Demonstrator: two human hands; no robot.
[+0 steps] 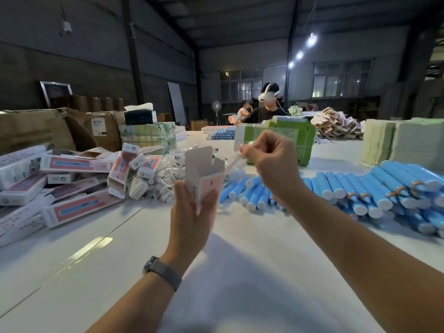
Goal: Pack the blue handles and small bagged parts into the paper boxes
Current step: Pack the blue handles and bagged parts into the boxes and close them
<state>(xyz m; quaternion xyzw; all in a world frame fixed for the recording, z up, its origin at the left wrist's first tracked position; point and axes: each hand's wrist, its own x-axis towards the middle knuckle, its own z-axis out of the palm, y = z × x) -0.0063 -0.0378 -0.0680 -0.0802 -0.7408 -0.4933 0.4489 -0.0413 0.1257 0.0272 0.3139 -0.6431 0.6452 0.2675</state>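
My left hand (pixel 193 207) grips a pink-and-white paper box (pixel 204 174) upright over the white table, its top flaps standing open. Just right of the box, my right hand (pixel 271 162) pinches a small clear bagged part (pixel 236 159), which hangs at a slant toward the box's open top. Many blue handles (pixel 360 188) with white end caps lie heaped on the table at the right. A heap of small bagged parts (pixel 165 174) lies behind the box. Filled and loose paper boxes (pixel 72 188) are piled at the left.
Torn cardboard cartons (pixel 48 131) stand at the back left. Bundles of flat green packaging (pixel 288 138) and pale stacks (pixel 403 140) stand behind my hands. A person with a white headset (pixel 269 102) works at the far end. The white table (pixel 240 272) stretches toward me.
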